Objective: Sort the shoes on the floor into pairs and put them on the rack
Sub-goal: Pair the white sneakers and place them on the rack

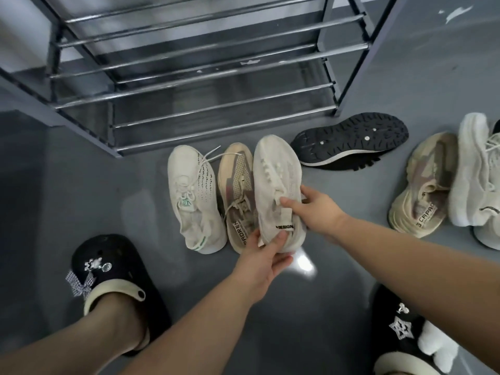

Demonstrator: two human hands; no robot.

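Observation:
An off-white knit sneaker (273,174) with a black-lettered heel tab is held by both hands in front of the rack. My left hand (263,259) grips its heel from below, and my right hand (315,209) pinches its collar and tongue. Beside it on the floor lie a beige-and-pink sneaker (238,180) and a white sneaker with green trim (192,196). A black shoe (351,139) lies sole-up to the right. Farther right sit a second beige-and-pink sneaker (422,190) and a white knit sneaker (476,171).
The metal shoe rack (189,87) with bare bar shelves stands straight ahead. My feet wear black clogs with charms, the left clog (108,274) at lower left and the right clog (403,334) at lower right. Another pale shoe (487,236) shows at the right edge on the grey floor (81,185).

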